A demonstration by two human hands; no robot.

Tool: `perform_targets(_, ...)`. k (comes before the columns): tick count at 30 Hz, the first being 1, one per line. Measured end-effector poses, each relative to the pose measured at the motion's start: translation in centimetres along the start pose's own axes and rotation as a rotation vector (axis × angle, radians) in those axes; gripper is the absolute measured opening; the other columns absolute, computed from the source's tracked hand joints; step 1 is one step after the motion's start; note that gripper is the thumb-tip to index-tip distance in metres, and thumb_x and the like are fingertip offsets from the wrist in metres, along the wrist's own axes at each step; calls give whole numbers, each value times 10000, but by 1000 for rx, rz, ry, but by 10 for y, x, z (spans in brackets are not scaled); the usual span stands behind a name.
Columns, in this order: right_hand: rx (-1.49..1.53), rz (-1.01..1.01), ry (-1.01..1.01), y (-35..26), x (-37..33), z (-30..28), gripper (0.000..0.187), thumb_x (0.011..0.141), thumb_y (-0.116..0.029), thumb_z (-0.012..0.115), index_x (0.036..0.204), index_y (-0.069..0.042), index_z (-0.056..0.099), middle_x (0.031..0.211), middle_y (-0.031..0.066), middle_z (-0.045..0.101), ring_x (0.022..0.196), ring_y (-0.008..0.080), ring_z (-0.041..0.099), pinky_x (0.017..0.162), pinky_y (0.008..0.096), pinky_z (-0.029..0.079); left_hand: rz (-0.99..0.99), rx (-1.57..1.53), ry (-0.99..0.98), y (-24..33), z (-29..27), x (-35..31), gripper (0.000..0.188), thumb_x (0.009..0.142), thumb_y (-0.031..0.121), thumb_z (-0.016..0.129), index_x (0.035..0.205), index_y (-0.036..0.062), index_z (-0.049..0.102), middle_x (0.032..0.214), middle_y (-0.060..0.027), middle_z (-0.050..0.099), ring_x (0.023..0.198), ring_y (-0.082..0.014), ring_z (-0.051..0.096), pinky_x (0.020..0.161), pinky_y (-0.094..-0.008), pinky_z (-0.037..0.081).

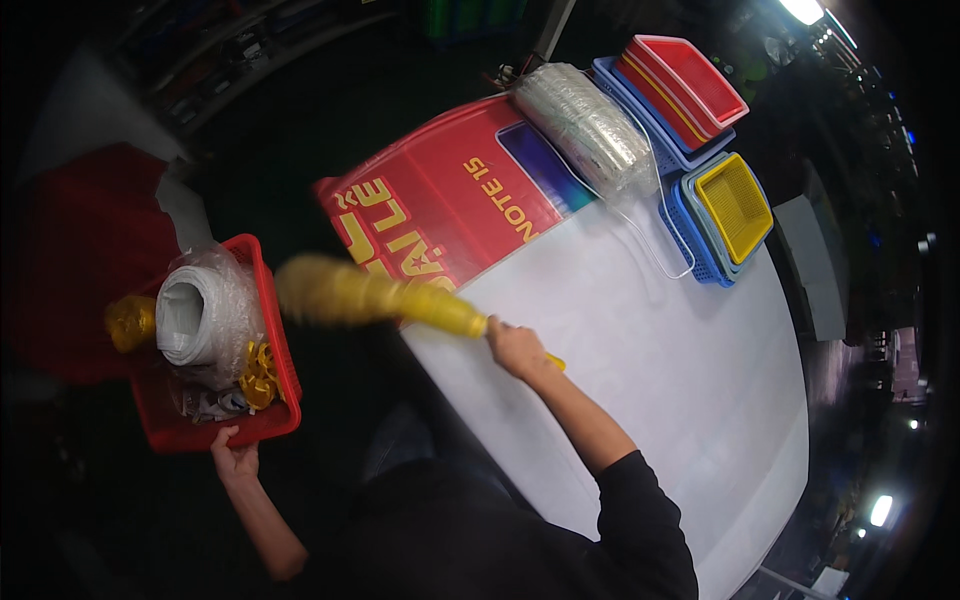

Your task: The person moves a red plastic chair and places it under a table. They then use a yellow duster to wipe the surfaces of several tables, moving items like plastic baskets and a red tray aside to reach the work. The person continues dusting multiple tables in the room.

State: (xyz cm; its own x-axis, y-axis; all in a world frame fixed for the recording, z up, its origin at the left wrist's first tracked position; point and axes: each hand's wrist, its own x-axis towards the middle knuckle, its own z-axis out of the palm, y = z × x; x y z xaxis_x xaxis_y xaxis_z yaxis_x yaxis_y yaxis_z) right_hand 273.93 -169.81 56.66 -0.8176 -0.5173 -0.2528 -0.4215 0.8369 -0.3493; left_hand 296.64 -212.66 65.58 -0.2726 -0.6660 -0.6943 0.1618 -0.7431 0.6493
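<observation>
My right hand (518, 349) is closed around the yellow handle of a duster (395, 298), above the near-left edge of the table. Its long yellow head points left toward the basket, and the far end is smeared by motion. At the left, my left hand (235, 460) grips the near edge of a red plastic basket (285, 360), fingers on its rim. Inside the basket are a white roll in clear plastic (188, 318), a yellow bundle of ribbon or strips (259, 378) and a yellow wrapped item (131, 322).
The white tabletop (640, 400) has a red printed sheet (430, 190) across its far-left part. Farther back sit a plastic-wrapped bundle (590, 130), stacked red and blue baskets (690, 85) and a stack topped by a yellow basket (735, 208). A white cord (672, 275) trails nearby.
</observation>
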Motion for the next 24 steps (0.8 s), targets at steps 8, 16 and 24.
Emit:
perform_targets(8, 304, 787, 73, 80, 138, -28, 338, 872, -203, 418, 1099, 43, 465, 1029, 243, 615, 987, 360, 602, 838, 415, 478, 37, 5, 77, 15, -18, 19, 408, 615, -94, 532, 1018, -40, 494, 1015, -160, 524, 957, -345, 551, 846, -523, 489)
perform_targets(16, 35, 97, -460, -52, -35, 25, 243, 892, -195, 388, 1012, 13, 428, 830, 263, 620, 765, 409, 621, 688, 505, 485, -55, 7, 75, 13, -26, 34, 343, 630, -83, 528, 966, -14, 509, 981, -148, 530, 939, -346, 553, 853, -558, 467)
perform_targets(24, 200, 794, 263, 55, 10, -12, 361, 917, -272, 388, 1083, 48, 400, 925, 289, 602, 862, 431, 595, 742, 485, 480, -74, 113, -23, 24, -13, 19, 242, 659, -63, 541, 895, -20, 511, 908, -136, 537, 897, -325, 568, 856, -536, 477)
